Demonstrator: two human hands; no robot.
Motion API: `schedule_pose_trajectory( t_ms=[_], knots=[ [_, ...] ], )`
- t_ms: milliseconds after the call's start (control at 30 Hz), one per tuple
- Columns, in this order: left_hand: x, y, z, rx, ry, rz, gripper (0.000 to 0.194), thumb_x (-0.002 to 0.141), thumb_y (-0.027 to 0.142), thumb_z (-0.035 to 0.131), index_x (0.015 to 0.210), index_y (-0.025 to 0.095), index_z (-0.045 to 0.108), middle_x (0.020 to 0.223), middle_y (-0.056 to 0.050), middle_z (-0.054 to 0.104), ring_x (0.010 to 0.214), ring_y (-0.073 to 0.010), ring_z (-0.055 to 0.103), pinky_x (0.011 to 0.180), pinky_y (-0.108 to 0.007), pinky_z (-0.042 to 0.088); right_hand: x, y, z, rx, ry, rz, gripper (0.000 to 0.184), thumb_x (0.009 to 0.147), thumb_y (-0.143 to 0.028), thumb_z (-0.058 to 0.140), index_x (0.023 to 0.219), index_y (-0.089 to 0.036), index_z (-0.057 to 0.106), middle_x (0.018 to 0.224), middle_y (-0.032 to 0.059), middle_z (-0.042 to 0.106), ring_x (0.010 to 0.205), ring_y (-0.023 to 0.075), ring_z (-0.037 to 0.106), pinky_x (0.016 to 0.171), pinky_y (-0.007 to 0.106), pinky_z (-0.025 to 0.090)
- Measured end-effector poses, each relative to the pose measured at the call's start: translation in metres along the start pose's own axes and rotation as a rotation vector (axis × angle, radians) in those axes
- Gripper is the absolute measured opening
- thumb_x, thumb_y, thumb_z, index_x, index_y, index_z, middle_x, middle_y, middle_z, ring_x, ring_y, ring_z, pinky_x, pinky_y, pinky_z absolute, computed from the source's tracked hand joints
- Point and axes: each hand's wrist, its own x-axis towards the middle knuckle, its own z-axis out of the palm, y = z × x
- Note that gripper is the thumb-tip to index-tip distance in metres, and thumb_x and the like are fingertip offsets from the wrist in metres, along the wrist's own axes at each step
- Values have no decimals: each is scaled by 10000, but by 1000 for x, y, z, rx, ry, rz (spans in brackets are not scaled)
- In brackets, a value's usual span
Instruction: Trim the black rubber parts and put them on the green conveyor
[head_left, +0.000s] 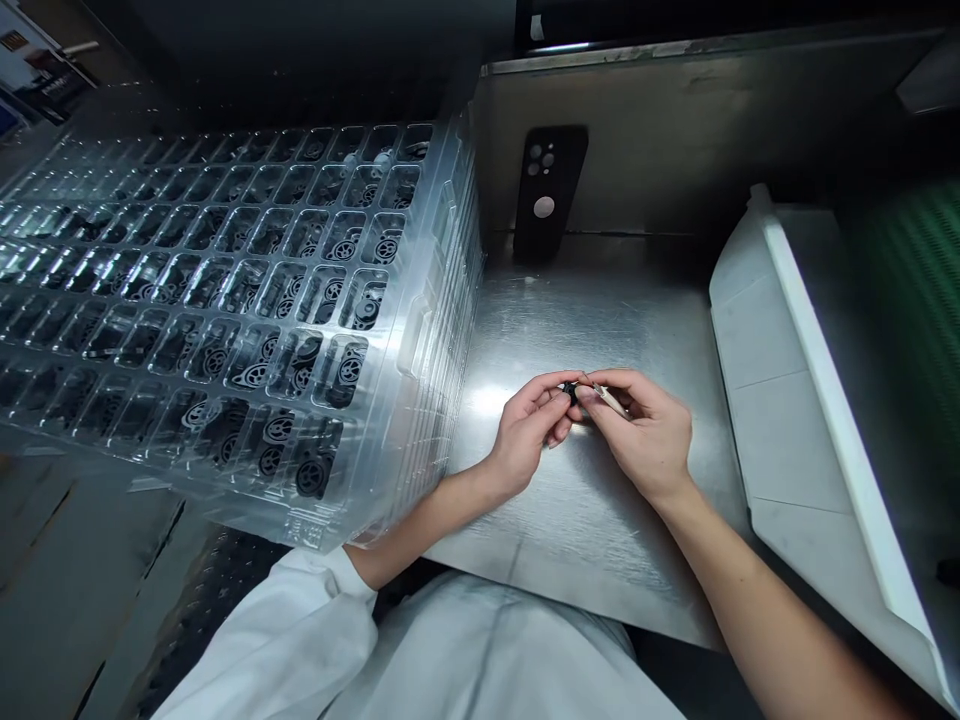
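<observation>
Over the metal worktop, my left hand (530, 428) pinches a small black part (571, 391) between thumb and fingertips. My right hand (643, 425) meets it there, its fingertips closed around a thin, pale, stick-like tool (611, 401) that slants toward the black part. Fingers cover most of both things, so their exact kind cannot be made out. On my left stands a stack of clear plastic trays (431, 330), whose pockets hold dark parts with round, spoked shapes.
A black phone case (553, 185) leans against the metal back wall (660, 150). To the right, a white plastic bin (795, 400) lies alongside the metal worktop (592, 550). Beyond it is a green ribbed surface (926, 280).
</observation>
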Motion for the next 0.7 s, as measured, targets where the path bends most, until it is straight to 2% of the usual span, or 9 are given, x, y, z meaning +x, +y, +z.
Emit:
schedule_pose_trajectory(
  t_ms=[167,400,500,600,700],
  knots=[
    [-1,2,1,12,0,7,515,862,451,768,1289,176,684,855,-23,602,639,-91,456,562,-226,338,0,1,0,12,-30,-42,104,964,-344,744,998,-247,757,949,34,744,795,221,680,681,325,530],
    [0,1,1,-30,-17,5,459,871,457,763,1210,160,674,851,-27,608,619,-87,449,538,-224,310,1,-2,-1,19,-52,-61,82,961,-307,717,1007,-251,755,932,29,737,789,220,673,679,329,509],
    [0,1,1,-35,-6,25,425,865,459,771,1154,168,657,831,-20,607,595,-86,436,521,-227,300,4,-5,-3,-40,-58,-150,74,979,-312,700,998,-251,737,958,34,729,818,229,677,711,344,517],
    [-2,3,3,-38,17,35,411,887,462,752,1148,165,641,837,-24,605,597,-87,422,526,-229,297,7,-9,-8,-86,-59,-263,137,1036,-332,638,962,-241,710,947,44,708,840,235,670,715,347,505],
    [-6,10,6,-25,32,81,412,924,464,723,1187,161,632,864,-28,593,619,-89,428,544,-230,308,8,-10,-13,-146,-56,-316,270,1086,-354,576,859,-228,650,836,37,650,736,212,623,638,336,453]
  ],
)
